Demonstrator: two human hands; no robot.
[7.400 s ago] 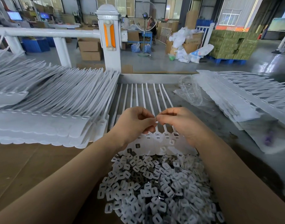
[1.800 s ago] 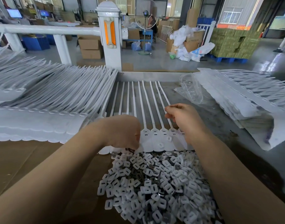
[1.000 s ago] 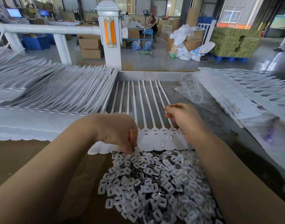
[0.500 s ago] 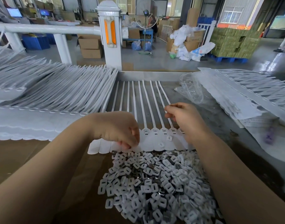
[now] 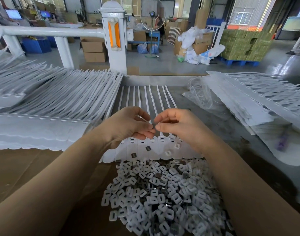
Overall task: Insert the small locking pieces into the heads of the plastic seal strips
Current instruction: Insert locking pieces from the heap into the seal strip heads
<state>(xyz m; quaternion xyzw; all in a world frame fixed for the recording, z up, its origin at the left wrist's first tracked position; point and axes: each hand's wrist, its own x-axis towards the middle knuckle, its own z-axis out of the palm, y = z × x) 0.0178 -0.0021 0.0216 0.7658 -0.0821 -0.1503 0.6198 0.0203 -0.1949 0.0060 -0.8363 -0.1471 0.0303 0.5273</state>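
Note:
A joined row of white seal strips lies flat on the table, heads towards me and tails running away. Several loose locking pieces rest on its flat tags. A large pile of small white locking pieces sits just in front of it. My left hand and my right hand hover above the strip heads with their curled fingertips meeting. They pinch a small locking piece between them, mostly hidden by the fingers.
A big stack of seal strips fills the left side, partly on brown cardboard. Another stack lies at the right beside a clear plastic bag. A white post stands behind the table's far edge.
My left hand has lifted from the edge of the pile and moved up and right to meet my right hand. My right hand has stayed above the strip heads.

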